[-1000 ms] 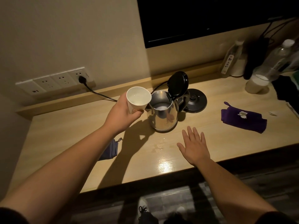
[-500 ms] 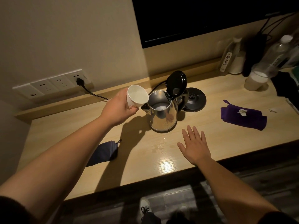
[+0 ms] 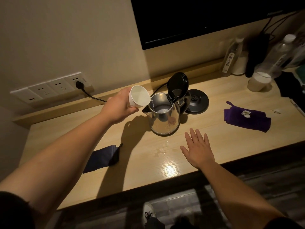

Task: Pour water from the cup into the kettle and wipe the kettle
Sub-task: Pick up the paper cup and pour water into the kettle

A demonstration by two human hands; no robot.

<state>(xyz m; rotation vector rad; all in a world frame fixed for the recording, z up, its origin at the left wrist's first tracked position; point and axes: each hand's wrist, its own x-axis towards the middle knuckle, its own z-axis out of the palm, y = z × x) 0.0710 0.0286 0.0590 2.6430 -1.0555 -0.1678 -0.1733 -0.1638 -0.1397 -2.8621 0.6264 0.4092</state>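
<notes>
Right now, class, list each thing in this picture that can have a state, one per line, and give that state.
Paper cup: tilted, pouring.
Kettle: upright, off its base.
Kettle lid: open.
Base: bare, behind the kettle.
Plug: in the wall socket.
Purple cloth: folded, untouched.
Left hand: gripping the cup.
Right hand: open, flat over the desk.

The left hand (image 3: 119, 107) tipped the cup (image 3: 138, 98) further until its lip reached the rim of the kettle (image 3: 163, 115), and water began running in.
</notes>
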